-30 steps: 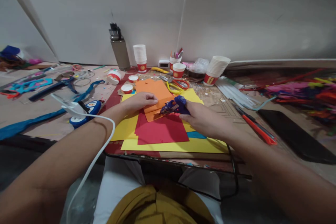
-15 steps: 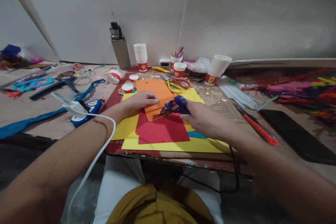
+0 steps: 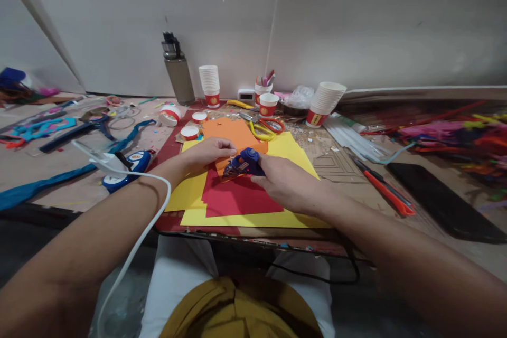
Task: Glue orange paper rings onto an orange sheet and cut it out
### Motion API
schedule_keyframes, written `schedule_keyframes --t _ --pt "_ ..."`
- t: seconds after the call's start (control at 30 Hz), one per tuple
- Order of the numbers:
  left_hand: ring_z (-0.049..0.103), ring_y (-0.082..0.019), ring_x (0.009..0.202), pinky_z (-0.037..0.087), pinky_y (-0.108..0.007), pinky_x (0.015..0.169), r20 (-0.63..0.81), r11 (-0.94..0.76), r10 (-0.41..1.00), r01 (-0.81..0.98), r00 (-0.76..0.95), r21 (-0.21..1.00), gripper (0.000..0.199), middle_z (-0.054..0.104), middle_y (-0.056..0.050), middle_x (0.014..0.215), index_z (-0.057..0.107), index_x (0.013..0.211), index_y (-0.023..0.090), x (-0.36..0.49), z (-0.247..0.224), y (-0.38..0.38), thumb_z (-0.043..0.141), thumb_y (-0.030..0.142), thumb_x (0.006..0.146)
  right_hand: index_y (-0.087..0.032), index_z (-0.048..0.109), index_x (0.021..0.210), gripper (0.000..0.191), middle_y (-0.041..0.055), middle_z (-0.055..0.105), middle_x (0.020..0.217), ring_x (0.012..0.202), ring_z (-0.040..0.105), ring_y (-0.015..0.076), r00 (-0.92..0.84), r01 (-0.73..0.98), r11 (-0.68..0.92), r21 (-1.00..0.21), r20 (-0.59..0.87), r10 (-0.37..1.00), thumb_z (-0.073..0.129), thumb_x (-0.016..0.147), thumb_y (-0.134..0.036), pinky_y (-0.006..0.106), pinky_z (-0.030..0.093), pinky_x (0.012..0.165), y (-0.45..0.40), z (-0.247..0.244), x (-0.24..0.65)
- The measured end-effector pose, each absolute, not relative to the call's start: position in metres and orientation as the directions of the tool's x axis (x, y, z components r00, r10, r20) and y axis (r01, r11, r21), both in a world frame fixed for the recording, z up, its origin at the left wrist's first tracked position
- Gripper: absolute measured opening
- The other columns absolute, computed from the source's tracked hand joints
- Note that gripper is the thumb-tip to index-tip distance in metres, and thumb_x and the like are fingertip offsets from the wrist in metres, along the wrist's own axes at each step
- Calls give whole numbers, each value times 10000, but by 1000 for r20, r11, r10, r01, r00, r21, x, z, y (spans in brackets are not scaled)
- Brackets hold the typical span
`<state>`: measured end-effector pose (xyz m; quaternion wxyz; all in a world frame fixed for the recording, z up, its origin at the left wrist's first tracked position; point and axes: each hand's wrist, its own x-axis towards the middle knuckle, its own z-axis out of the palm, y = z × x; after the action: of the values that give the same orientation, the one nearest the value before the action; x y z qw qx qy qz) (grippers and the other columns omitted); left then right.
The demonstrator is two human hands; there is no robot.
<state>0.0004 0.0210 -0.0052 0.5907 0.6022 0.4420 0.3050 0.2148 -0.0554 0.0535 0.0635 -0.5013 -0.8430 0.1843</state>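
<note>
My right hand point(image 3: 279, 177) is closed round a dark blue tool point(image 3: 244, 162), whose tip points left over the lower part of an orange paper point(image 3: 227, 130). The tool's exact kind is hard to make out. With thumb and fingers together, my left hand point(image 3: 212, 150) pinches the orange paper at its left side. Beneath lie a red sheet point(image 3: 241, 198) and yellow sheets point(image 3: 295, 158).
Paper cup stacks point(image 3: 209, 84) point(image 3: 322, 103), a bottle point(image 3: 179, 76) and scissors point(image 3: 273, 125) stand or lie behind. At right are a red cutter point(image 3: 388, 193) and a black phone point(image 3: 443, 200). A white cable point(image 3: 146, 229) crosses my left forearm.
My right hand has moved left with the blue tool, whose tip is now closer to my left hand and over the orange paper's lower left part. My left hand has barely moved.
</note>
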Motion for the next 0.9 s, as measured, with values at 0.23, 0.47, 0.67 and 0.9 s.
schedule_keyframes --t 0.23,0.47,0.67,0.9 --pt "526 -87 607 390 -216 580 -167 91 889 193 425 977 192 615 -7 724 652 800 141 0 -4 18 696 324 766 -202 590 1068 271 113 706 1030 853 644 239 -467 816 398 -419 -73 881 522 901 -404 282 414 662 -53 57 231" --pt "500 -104 644 363 -226 587 -122 6 900 268 418 963 258 588 -3 744 658 831 145 -3 -4 18 698 388 753 -192 580 1055 232 123 700 1023 843 641 243 -312 933 294 -208 -61 948 514 895 -347 287 414 631 -43 65 265" --pt "500 -114 659 360 -239 605 -116 -14 911 312 396 950 284 595 -6 751 662 830 146 -2 -3 19 695 412 738 -169 594 983 232 152 692 989 839 640 265 -242 969 235 -73 -105 965 514 889 -366 309 422 632 -40 74 273" --pt "484 -111 659 347 -240 609 -110 -47 908 360 404 932 283 591 -8 755 654 828 146 -3 -3 20 675 420 758 -141 589 1067 295 180 681 1046 916 635 293 -210 977 207 -56 -52 976 502 895 -365 343 442 704 -36 70 276"
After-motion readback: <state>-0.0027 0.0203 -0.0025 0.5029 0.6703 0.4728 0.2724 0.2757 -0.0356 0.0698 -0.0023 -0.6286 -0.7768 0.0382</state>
